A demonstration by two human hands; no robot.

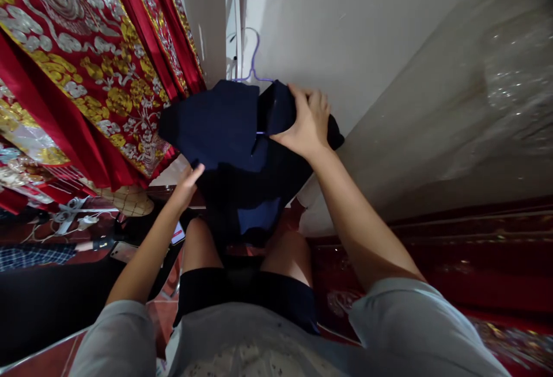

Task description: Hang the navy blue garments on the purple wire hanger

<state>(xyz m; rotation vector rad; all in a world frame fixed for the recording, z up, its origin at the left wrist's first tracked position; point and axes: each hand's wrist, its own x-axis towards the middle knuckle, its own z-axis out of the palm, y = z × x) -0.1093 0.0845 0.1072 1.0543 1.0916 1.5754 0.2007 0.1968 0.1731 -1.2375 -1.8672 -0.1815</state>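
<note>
Right hand [307, 124] fingers clamp navy garment [224, 129]; left hand [186, 184] fingers touch its hem.

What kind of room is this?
Probably a room at home or a small clothes shop: a dark blue garment on a hanger, red and gold embroidered cloth hanging alongside, and a plain white wall.

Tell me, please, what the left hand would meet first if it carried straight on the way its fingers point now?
Most likely the dark navy garment: the left hand points up at its lower edge, fingertips at or just short of the cloth. The right hand grips the garment higher up, on a purple hanger.
</note>
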